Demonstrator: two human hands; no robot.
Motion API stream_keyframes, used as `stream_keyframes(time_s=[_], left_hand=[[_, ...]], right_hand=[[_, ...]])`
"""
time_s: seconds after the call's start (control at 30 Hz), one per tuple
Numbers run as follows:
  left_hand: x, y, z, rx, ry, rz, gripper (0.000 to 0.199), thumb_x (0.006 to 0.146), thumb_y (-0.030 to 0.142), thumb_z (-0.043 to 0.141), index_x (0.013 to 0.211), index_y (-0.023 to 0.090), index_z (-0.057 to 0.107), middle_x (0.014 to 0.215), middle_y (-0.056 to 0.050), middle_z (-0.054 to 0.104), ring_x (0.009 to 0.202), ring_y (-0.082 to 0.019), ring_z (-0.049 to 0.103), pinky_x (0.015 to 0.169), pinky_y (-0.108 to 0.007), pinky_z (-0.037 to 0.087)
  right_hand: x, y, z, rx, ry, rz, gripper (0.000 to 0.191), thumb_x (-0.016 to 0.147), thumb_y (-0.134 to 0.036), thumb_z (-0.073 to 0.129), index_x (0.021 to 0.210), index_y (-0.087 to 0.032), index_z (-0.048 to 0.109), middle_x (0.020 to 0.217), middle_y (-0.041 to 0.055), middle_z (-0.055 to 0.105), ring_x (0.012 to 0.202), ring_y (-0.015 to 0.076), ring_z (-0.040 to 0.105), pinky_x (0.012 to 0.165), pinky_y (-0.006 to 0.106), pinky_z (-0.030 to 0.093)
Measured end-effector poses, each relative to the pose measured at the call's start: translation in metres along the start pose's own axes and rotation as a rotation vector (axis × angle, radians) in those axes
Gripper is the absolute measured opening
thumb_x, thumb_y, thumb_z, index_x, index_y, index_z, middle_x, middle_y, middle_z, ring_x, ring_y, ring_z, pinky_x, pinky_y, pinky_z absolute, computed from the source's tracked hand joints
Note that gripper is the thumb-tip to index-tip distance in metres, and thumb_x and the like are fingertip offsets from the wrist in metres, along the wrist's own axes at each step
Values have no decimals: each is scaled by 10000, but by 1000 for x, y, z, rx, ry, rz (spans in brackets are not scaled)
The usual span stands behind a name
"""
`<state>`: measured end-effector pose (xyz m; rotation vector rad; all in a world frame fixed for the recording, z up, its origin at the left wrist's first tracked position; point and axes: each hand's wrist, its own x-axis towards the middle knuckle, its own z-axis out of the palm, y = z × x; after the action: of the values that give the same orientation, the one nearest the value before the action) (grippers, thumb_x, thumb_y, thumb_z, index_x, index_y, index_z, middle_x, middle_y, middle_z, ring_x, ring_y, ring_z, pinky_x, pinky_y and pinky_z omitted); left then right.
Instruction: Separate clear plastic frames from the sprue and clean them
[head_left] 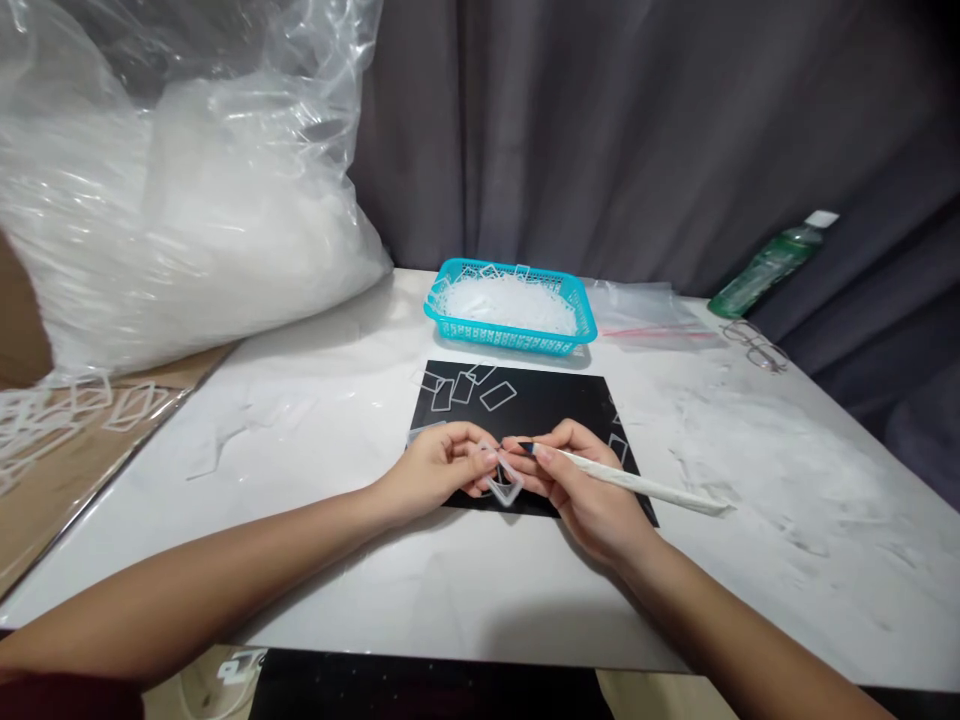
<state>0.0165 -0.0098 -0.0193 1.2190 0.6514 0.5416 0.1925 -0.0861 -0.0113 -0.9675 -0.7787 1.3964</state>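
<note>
My left hand point(442, 467) pinches a small clear plastic rectangular frame point(504, 484) over the front edge of a black mat point(555, 405). My right hand point(581, 485) holds a thin white-handled tool point(645, 484) like a pen, its dark tip at the frame's upper edge. The two hands' fingers meet around the frame. Several more clear frames point(463, 387) lie scattered on the back left part of the mat, and a couple point(618, 446) sit at its right edge.
A turquoise basket point(510, 338) full of clear frames stands behind the mat. A large clear plastic bag point(172, 200) of white material fills the left. Loose frames point(67, 405) lie on cardboard at left. A green bottle point(772, 263), eyeglasses point(756, 343) and a zip bag point(645, 315) are at back right.
</note>
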Motion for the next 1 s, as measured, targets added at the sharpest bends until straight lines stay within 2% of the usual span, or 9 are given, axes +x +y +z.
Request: stream_keyframes(time_s=[0.07, 0.2, 0.37, 0.53, 0.83, 0.9, 1.0], left_hand=[[0, 1, 0, 3, 66, 45, 281, 789, 372, 703, 800, 114, 592, 642, 23, 603, 525, -44, 534, 527, -167, 465], [-1, 3, -2, -21, 124, 83, 269, 787, 360, 703, 774, 118, 587, 620, 27, 601, 513, -53, 539, 503, -172, 466], [-3, 4, -3, 39, 125, 96, 258, 799, 362, 687, 785, 119, 600, 645, 7, 633, 518, -59, 550, 513, -179, 478], [-4, 5, -3, 89, 132, 129, 235, 790, 347, 690, 785, 127, 608, 607, 18, 614, 508, -65, 556, 510, -183, 478], [-4, 3, -4, 144, 117, 151, 218, 815, 331, 666, 815, 122, 604, 653, 3, 624, 525, -63, 571, 517, -171, 491], [-4, 2, -3, 115, 131, 159, 230, 805, 320, 680, 894, 140, 569, 722, 13, 622, 528, -57, 575, 513, -172, 504], [-5, 1, -1, 71, 167, 154, 317, 759, 316, 728, 908, 169, 489, 1021, -25, 622, 562, -42, 587, 519, -190, 537]], right_hand=[[-1, -2, -1, -19, 33, 33, 183, 824, -277, 692, 780, -192, 536, 956, 49, 747, 906, 199, 719, 793, 319, 594], [-5, -5, -4, -86, 21, 94, 196, 808, -297, 703, 769, -188, 545, 967, 54, 747, 869, 196, 725, 774, 328, 604], [-8, -3, -5, -135, -7, 145, 215, 800, -289, 708, 728, -181, 536, 1013, 63, 736, 893, 204, 720, 769, 325, 609], [-7, -3, -4, -144, 10, 135, 243, 802, -276, 702, 693, -181, 506, 977, 49, 745, 807, 174, 731, 752, 300, 612], [-8, -3, -6, -181, -24, 107, 207, 798, -296, 705, 716, -183, 552, 960, 52, 742, 842, 178, 724, 734, 293, 611], [-8, -2, -6, -183, -28, 93, 202, 794, -293, 711, 719, -183, 560, 956, 52, 742, 825, 172, 725, 734, 291, 610], [-8, -2, -4, -160, -40, 101, 185, 791, -285, 717, 731, -186, 572, 964, 44, 740, 798, 161, 728, 760, 301, 611]])
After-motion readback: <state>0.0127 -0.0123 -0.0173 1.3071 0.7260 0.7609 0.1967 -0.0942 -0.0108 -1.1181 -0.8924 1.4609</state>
